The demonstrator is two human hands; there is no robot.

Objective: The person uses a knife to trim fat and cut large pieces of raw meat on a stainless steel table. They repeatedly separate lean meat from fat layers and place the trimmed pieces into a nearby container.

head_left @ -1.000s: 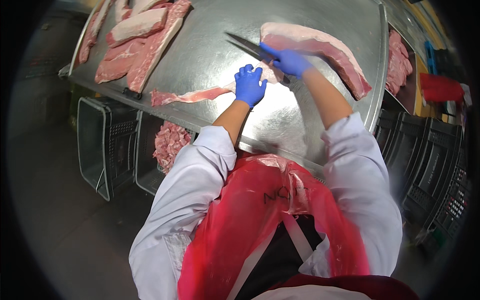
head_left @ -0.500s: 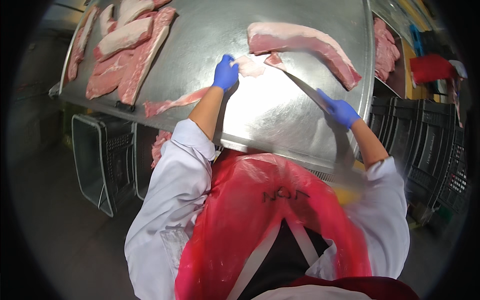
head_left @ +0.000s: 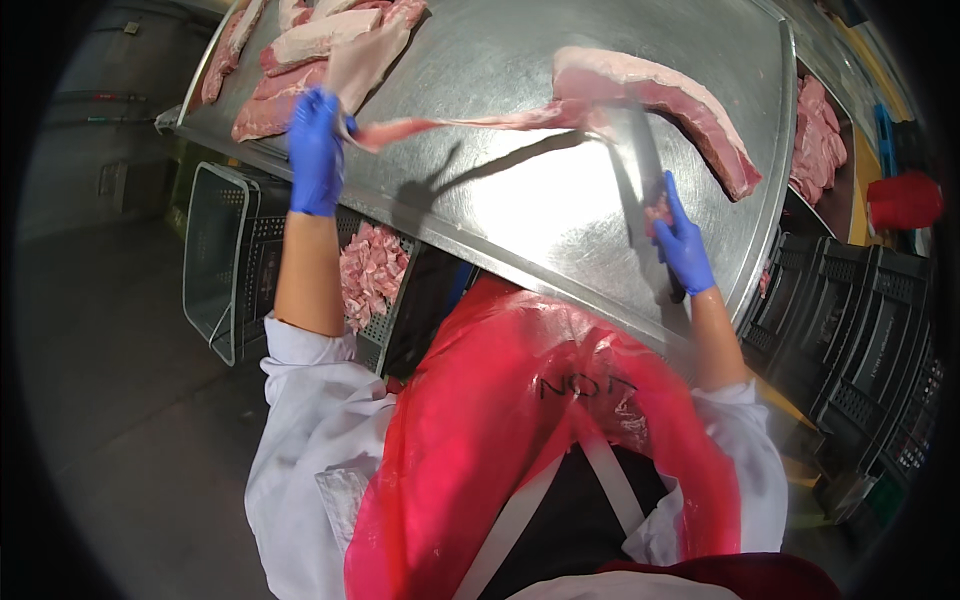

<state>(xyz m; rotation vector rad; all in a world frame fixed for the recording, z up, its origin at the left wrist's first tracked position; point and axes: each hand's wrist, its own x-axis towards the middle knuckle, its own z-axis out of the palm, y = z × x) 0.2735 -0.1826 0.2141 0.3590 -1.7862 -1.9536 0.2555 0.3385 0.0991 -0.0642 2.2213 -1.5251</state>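
Note:
My left hand [head_left: 318, 155], in a blue glove, is closed on a long pale-pink strip of meat trimming [head_left: 470, 123], lifted over the table's left front edge. The strip stretches rightward to the large piece of pork [head_left: 665, 95]; I cannot tell whether they touch. A blurred pale flap of fat [head_left: 355, 70] also shows at the left hand. My right hand [head_left: 685, 250], gloved too, grips a knife [head_left: 645, 150], its smeared blade pointing away from me beside the pork. A small pink scrap [head_left: 657, 213] is by the right fingers.
Several pork pieces [head_left: 315, 45] lie at the metal table's [head_left: 480, 60] far left. Below its front edge are a grey crate [head_left: 225, 265] and a crate of meat scraps [head_left: 370, 275]. At the right are a bin of meat [head_left: 815, 140] and stacked black crates [head_left: 850, 320].
My left hand has moved left, raising the strip and pale fat off the table. The right hand's knife has swung more upright. The whole view has shifted, showing more of the scrap crate.

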